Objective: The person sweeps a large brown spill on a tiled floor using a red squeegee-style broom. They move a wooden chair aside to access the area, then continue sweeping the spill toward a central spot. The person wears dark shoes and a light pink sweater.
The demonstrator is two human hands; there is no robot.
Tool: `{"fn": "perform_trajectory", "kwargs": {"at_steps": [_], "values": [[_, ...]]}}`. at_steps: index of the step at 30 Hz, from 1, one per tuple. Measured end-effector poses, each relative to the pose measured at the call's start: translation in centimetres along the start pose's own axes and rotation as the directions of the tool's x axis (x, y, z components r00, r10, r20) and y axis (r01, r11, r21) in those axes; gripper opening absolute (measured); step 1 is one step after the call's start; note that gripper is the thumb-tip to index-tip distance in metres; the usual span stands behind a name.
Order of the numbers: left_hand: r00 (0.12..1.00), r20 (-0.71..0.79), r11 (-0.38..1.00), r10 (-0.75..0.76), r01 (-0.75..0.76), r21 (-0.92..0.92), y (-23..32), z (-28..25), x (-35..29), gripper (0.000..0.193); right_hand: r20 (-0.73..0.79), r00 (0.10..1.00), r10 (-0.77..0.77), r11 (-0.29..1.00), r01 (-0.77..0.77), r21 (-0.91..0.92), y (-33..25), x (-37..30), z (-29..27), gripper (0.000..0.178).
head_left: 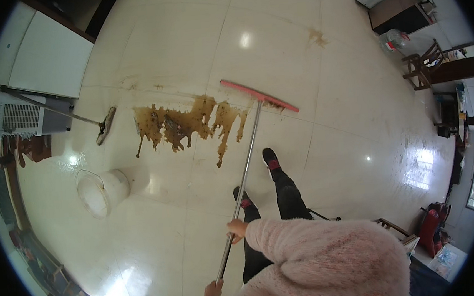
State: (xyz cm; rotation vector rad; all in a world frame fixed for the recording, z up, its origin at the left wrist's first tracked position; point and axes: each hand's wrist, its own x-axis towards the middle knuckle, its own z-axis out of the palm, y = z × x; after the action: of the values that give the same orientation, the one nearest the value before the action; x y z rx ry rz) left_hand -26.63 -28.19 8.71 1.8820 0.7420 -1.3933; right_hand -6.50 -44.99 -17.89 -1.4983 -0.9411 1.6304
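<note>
Both my hands are wrapped around the silver pole of a floor squeegee. My right hand grips the pole partway up, in front of my pink fuzzy sleeve. Closer to me, my left hand closes around the pole's near end. The squeegee's long pink-red head rests on the tiled floor beyond my feet, tilted down to the right, with some brown residue along its right half. Left of the head spreads a brown puddle with ragged drips running toward me.
A white bucket stands tilted-looking at the left. A mop leans from a grey appliance beside a white cabinet. Another brown smear marks the far floor. At the right are a wooden chair and plastic bottles.
</note>
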Motion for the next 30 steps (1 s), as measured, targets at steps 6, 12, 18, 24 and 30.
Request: {"fn": "perform_trajectory", "kwargs": {"at_steps": [6, 12, 18, 24, 30], "values": [[0.937, -0.31, 0.986, 0.164, -0.162, 0.032, -6.7, 1.7, -5.0, 0.042, 0.289, 0.745, 0.601, -0.2, -0.21, 0.957, -6.5, 1.3, 4.1, 0.032], [0.972, -0.233, 0.999, 0.028, -0.02, 0.036, -0.5, 3.4, -1.0, 0.042, 0.171, 0.718, 0.675, -0.04, -0.196, 0.98, -8.1, -5.3, -4.1, 0.037], [0.979, -0.169, 0.993, -0.116, 0.114, -0.02, 17.2, 2.2, 2.2, 0.047, 0.018, 0.704, 0.71, 0.101, -0.127, 0.987, -6.3, -15.2, -16.3, 0.038], [0.958, -0.156, 0.971, 0.239, -0.232, 0.062, 39.8, 2.9, 7.3, 0.047, -0.244, 0.588, 0.771, 0.196, 0.145, 0.97, 0.2, -31.7, -32.3, 0.028], [0.932, -0.111, 0.932, 0.345, -0.326, 0.157, 55.4, 1.3, 12.8, 0.025, -0.275, 0.471, 0.838, 0.191, 0.219, 0.957, 4.3, -43.7, -45.0, 0.026]]}}
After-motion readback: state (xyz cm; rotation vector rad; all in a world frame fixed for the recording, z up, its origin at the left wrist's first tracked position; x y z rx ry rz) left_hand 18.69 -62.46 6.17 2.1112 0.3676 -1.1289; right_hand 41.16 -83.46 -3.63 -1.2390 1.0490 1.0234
